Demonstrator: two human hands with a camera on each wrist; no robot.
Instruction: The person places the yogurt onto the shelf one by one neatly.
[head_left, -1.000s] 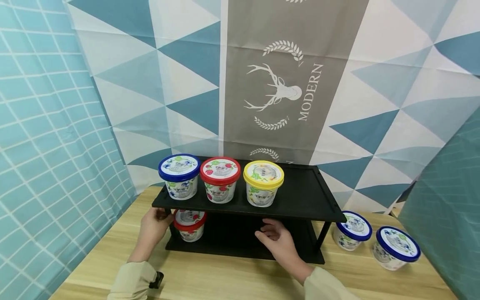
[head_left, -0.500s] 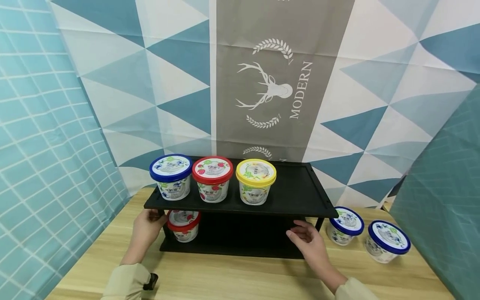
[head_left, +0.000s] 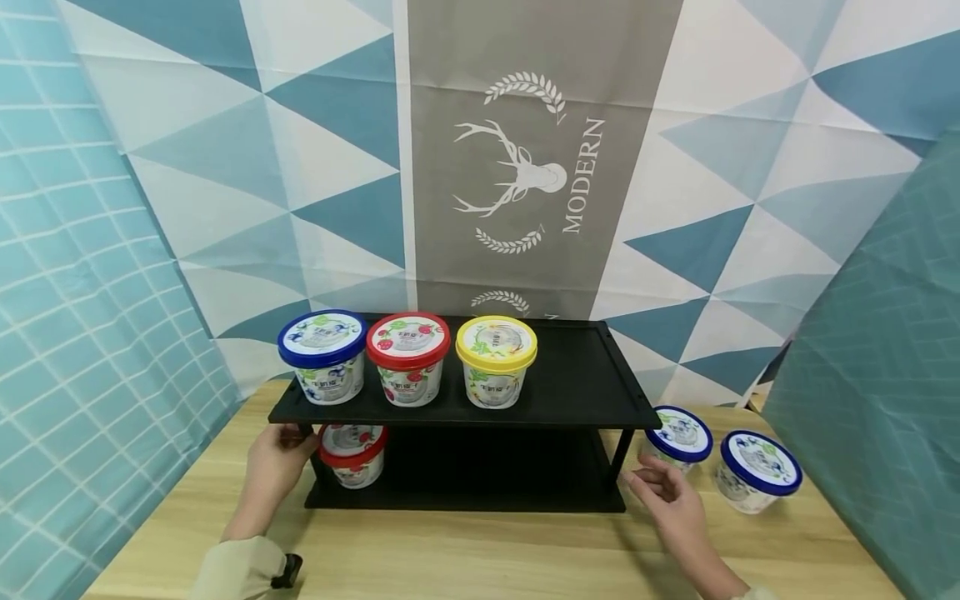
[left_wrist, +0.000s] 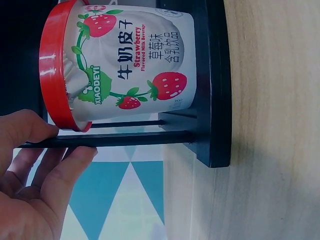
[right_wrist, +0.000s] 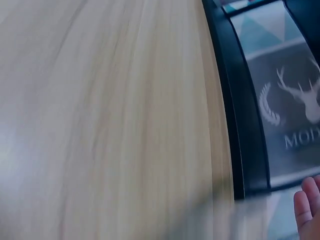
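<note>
A black two-tier shelf rack (head_left: 570, 375) stands on the wooden table. My left hand (head_left: 276, 467) pinches its front left post (left_wrist: 125, 140) between thumb and fingers. Right beside that post, on the lower tier, sits a red-lidded strawberry milk tub (left_wrist: 135, 60). Past the rack's right post (head_left: 619, 457), my right hand (head_left: 671, 504) hovers with relaxed fingers and holds nothing. It partly covers a blue-lidded tub (head_left: 681, 435) behind it. At the edge of the right wrist view only some fingertips (right_wrist: 305, 202) show.
On the upper tier stand a blue-lidded tub (head_left: 322, 357), a red-lidded tub (head_left: 408, 358) and a yellow-lidded tub (head_left: 497, 361). Another blue-lidded tub (head_left: 759, 471) stands at the table's right. Patterned cloth (head_left: 510, 167) hangs behind the rack.
My right hand has moved right, from in front of the lower tier to beyond the right post. The left hand stays at the left post. The head view has shifted slightly.
</note>
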